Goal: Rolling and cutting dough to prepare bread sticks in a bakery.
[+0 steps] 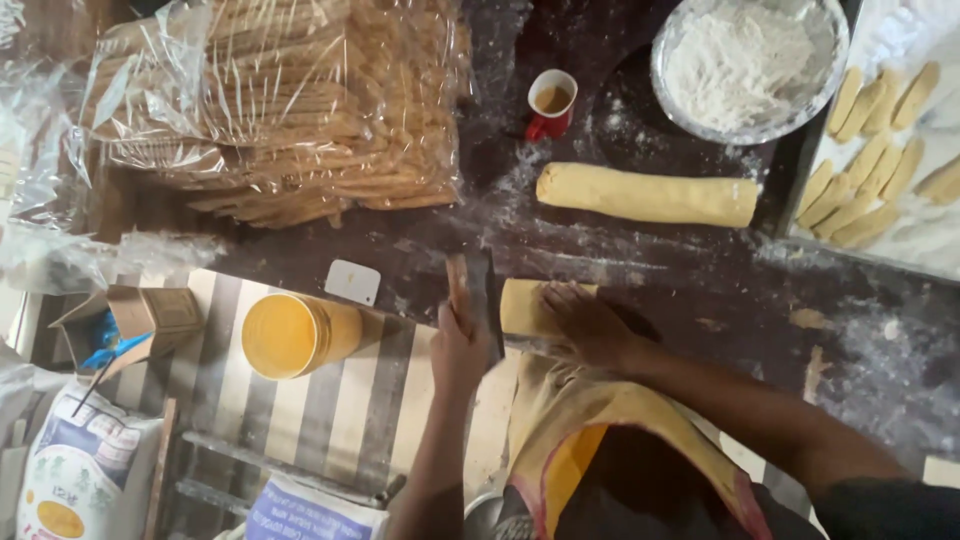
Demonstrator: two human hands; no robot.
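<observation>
Clear plastic wrap [280, 100] is seen at upper left, bundled around stacks of long tan baked sticks. A white sack [85, 475] with a yellow round mark sits at lower left; a blue-and-white printed bag [310, 515] lies bottom centre; an open brown carton [150, 315] is beside the sack.

Containers: a yellow tub [295, 335] lies on its side on the striped cloth [330, 410], mouth toward the camera. A small red cup [550, 105] holds tan liquid. A metal bowl [750, 65] is filled with white flour. A tray [880, 150] at right carries shaped dough fingers.

A short dough log [525, 305] is placed on the dark floured table [700, 290], long axis left–right, just in front of the person. It is pressed down by the right hand [590, 325], fingers spread flat over it. A flat-bladed cutter [475, 300] is gripped by the left hand [460, 350], fist closed round the handle, blade at the log's left end. A longer dough roll [650, 195] lies behind, also left–right, well apart.
</observation>
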